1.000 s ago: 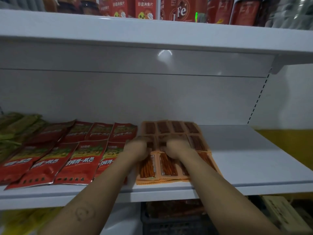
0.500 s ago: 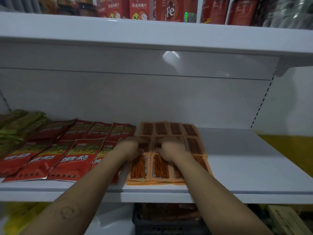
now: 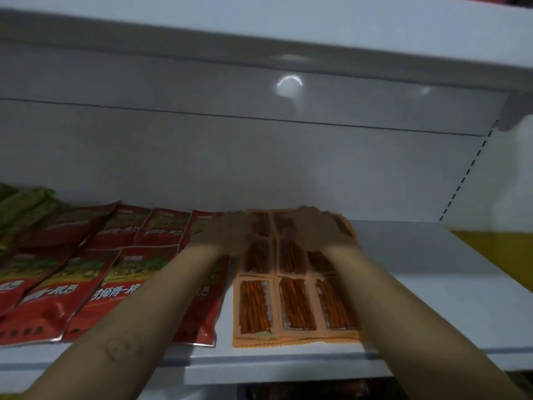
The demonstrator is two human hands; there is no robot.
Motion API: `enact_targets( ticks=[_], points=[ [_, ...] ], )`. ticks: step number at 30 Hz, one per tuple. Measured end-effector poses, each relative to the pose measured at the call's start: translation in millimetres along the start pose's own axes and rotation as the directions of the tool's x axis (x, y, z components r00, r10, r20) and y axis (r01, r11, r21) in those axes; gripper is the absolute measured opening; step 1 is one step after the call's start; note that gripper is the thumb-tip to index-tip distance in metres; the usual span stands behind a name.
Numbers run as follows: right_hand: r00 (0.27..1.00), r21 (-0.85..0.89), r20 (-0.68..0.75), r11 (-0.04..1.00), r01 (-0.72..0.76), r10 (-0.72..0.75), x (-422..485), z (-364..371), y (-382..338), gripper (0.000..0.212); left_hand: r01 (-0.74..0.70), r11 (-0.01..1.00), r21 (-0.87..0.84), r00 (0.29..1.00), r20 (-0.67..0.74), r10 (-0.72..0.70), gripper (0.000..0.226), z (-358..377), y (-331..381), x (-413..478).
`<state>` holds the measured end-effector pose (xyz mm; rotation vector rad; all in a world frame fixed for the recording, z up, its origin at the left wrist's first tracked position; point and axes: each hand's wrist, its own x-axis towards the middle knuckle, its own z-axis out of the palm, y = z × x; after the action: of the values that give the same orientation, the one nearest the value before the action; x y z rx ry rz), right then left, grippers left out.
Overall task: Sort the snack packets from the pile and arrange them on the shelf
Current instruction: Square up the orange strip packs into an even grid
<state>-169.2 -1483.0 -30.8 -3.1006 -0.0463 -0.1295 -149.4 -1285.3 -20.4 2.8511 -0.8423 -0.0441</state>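
Orange snack packets (image 3: 294,301) lie in flat rows on the shelf (image 3: 432,298), just right of the red packets (image 3: 86,298). The left hand (image 3: 227,232) and the right hand (image 3: 320,229) rest on the rear rows; because of blur I cannot tell if the fingers are flat or curled. The packets look light, thin and slippery, so I judge the sealed edges the best place to hold.

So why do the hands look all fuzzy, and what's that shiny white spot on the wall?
Head view: both the left hand and right hand are smeared by motion blur, while the front orange packets look sharper; the white spot is glare, a light reflected off the glossy back panel.
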Motion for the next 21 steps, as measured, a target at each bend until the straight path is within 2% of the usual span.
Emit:
enact_targets(
  ticks=[3,7,12,15,18,21],
  points=[
    [0.998,0.038,0.070,0.999,-0.015,0.012,17.7,10.2,-0.1,0.042,-0.029,0.999,-0.031,0.999,0.040,0.031,0.042,4.3,-11.8,28.1],
    [0.991,-0.007,0.130,1.000,-0.024,0.024,35.9,22.4,0.4,0.039,-0.061,0.997,-0.042,0.996,0.058,0.063,0.037,24.7,-26.8,60.7],
    [0.995,0.029,0.085,0.998,-0.059,0.057,45.1,29.5,4.1,0.034,-0.097,0.994,-0.051,0.995,0.028,0.098,0.041,37.5,-36.3,78.0],
    [0.994,0.029,0.088,0.997,-0.066,0.063,45.2,30.4,3.0,0.035,-0.107,0.993,-0.057,0.992,0.055,0.110,0.042,36.8,-39.3,80.5],
    [0.996,0.094,0.052,0.992,-0.083,0.079,40.8,29.9,5.5,0.042,-0.128,0.990,-0.052,0.989,0.060,0.131,0.044,35.2,-40.2,78.7],
    [0.982,0.097,0.070,0.979,-0.181,0.174,37.1,25.0,11.4,0.054,-0.132,0.991,-0.015,0.990,0.051,0.133,0.048,34.9,-40.2,78.7]
  ],
)
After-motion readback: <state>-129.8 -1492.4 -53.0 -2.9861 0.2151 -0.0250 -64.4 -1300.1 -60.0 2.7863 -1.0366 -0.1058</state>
